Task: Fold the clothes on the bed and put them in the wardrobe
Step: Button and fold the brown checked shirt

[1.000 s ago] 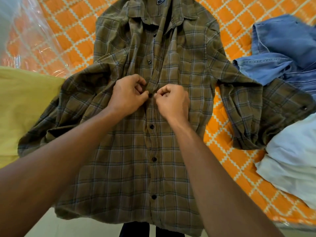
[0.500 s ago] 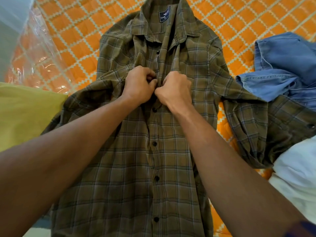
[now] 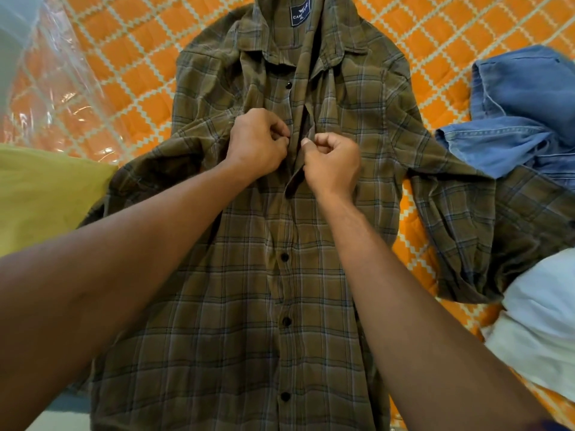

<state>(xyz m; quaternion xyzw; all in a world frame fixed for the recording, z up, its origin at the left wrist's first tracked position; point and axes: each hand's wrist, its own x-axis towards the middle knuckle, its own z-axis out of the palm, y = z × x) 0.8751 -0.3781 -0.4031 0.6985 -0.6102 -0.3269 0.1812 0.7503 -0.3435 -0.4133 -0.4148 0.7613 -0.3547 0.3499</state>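
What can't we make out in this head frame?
Head view:
- button between the left hand and right hand: hidden by the fingers, so I cannot tell if it is fastened.
- hem of the shirt: cut off by the bottom edge.
- label text: cut by the top edge and too small to read.
- white cloth: cut by the right edge, garment type unclear.
- wardrobe: out of view.

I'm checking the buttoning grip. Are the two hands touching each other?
Apart. The head view shows a strip of plaid shirt between the left hand and the right hand, each pinching its own front edge.
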